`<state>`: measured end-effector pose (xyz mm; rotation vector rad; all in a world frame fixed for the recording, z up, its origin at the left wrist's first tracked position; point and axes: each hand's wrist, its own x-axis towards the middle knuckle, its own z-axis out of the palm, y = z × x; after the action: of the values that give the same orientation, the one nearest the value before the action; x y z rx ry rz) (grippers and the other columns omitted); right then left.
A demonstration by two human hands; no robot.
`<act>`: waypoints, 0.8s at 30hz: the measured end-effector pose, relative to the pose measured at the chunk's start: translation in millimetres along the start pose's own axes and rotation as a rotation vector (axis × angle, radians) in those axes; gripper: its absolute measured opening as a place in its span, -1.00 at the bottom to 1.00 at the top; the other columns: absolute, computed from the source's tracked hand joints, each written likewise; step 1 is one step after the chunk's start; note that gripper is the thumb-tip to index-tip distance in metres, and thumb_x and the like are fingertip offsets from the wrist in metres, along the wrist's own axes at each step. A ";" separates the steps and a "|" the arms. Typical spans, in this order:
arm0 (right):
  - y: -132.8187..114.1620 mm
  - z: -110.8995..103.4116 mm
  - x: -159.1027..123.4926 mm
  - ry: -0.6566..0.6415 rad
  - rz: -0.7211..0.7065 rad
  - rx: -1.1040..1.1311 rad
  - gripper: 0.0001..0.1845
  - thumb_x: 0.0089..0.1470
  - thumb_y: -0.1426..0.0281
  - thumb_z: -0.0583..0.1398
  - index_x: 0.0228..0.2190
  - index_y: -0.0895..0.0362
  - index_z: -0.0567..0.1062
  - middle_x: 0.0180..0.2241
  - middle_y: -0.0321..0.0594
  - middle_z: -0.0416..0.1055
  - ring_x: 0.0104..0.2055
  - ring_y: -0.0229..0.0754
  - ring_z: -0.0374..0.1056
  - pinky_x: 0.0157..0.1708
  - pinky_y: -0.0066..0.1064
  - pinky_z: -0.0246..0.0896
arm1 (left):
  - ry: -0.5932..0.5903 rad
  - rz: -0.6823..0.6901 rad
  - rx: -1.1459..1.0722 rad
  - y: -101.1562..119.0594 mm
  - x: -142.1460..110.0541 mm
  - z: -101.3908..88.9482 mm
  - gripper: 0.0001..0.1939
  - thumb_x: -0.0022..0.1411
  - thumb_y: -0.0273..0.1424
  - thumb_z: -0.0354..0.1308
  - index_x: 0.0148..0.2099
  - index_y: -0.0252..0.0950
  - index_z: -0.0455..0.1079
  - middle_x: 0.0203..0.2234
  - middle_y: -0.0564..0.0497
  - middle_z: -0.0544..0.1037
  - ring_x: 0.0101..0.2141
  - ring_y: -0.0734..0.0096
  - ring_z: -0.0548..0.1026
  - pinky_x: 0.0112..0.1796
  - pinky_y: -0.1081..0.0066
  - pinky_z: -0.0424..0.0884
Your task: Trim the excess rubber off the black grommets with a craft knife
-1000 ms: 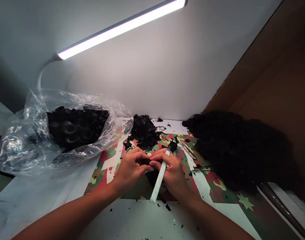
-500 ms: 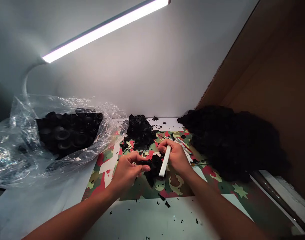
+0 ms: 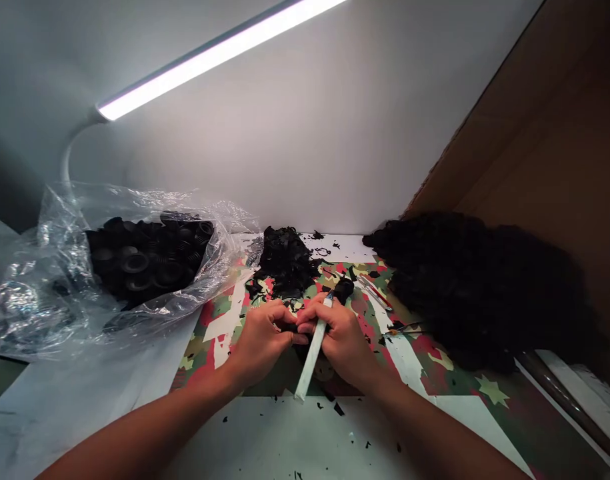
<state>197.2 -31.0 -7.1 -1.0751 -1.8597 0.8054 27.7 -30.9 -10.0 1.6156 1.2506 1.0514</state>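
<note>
The left hand's (image 3: 267, 337) fingers pinch a black piece (image 3: 289, 327), nearly closed.

We have both bare arms stretched forward, and they make together a shape like a roof. Our left arm (image 3: 149, 420) comes from the near left and goes far and to the right; our right arm (image 3: 429, 427) comes from the near right and goes far and to the left. Our left hand (image 3: 265, 340) is bent inward, with the thumb (image 3: 298, 339) nearer to us than the curved index finger (image 3: 285, 316), in a pinch. Our right hand (image 3: 342, 337) is closed in a grip, its knuckles turned up. The fingertips of both hands meet in the middle; whether they really touch, we cannot say surely.
</note>
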 end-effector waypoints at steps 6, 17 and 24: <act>0.0 -7.6 3.3 0.275 0.093 0.100 -0.85 0.11 0.34 0.15 -0.47 0.06 0.30 -0.47 -0.31 0.31 -0.42 -0.20 0.18 -0.40 -0.38 0.11 | -0.072 -0.131 -0.221 -0.4 1.0 -0.9 -0.80 -0.06 -0.36 0.43 -0.44 -0.32 0.48 -0.58 0.10 0.47 -0.57 0.49 0.38 -0.52 0.49 0.28; 7.8 -16.7 7.8 -0.086 0.303 0.229 -0.58 0.16 0.05 0.20 -0.46 0.14 0.53 -0.50 -0.30 0.34 -0.44 -0.25 0.18 -0.43 -0.42 0.05 | -0.005 -0.028 -0.265 -2.8 3.1 -6.0 -0.75 -0.03 -0.39 0.44 -0.24 -0.27 0.55 -0.37 0.00 0.55 -0.34 0.33 0.52 -0.51 0.51 0.44; 1.7 -9.3 0.7 -0.077 0.454 0.458 -0.57 0.08 0.01 0.26 -0.47 0.15 0.45 -0.56 -0.39 0.15 -0.54 -0.33 -0.02 -0.55 -0.47 -0.10 | -0.079 -0.142 -0.520 -12.9 5.1 -4.2 -0.68 -0.03 -0.34 0.46 -0.20 -0.30 0.52 -0.49 0.06 0.52 -0.55 0.49 0.43 -0.54 0.49 0.39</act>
<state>205.8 -28.5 -4.0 -1.1842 -1.3966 1.4700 20.7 -23.3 -20.1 1.1421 0.9249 1.0997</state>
